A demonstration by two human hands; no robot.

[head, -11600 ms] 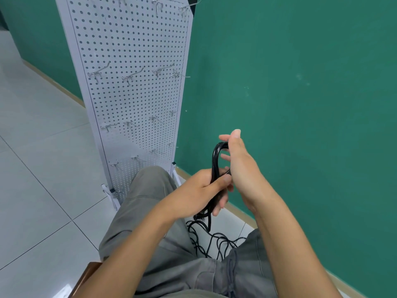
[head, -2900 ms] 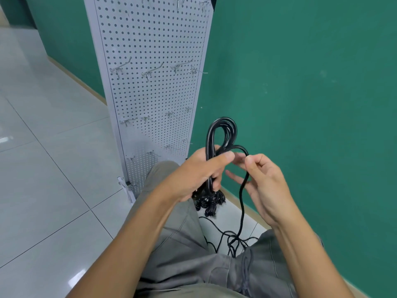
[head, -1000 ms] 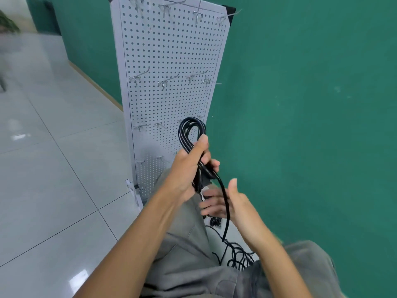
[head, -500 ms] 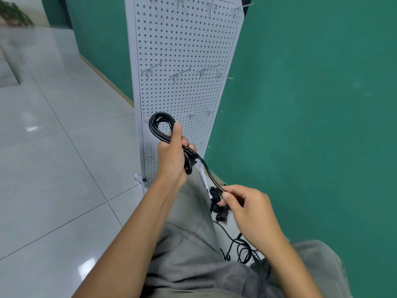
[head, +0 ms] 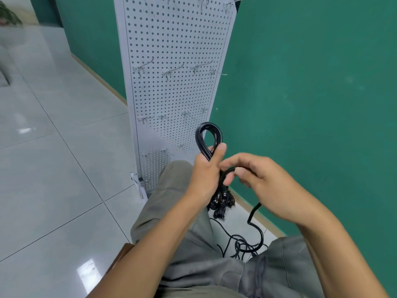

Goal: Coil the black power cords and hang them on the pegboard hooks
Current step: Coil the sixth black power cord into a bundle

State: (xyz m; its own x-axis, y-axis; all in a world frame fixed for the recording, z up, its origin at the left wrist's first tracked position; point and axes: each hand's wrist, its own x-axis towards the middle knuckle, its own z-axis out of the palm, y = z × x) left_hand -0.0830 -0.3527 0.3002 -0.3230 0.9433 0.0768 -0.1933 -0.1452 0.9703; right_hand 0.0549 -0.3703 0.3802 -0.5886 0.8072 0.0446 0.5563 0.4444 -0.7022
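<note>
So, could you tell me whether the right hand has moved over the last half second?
Yes. The right hand has risen from low beside the knee to meet the left hand, level with the pegboard foot.

Glossy tile floor (head: 53,190): pegboard stand (head: 176,82), loose black cord tangle (head: 242,244).

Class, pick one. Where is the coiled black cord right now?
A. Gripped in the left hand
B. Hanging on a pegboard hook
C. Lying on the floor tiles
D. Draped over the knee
A: the left hand grips the coiled cord, whose loop stands above the fist; the pegboard hooks in view are bare.
</note>
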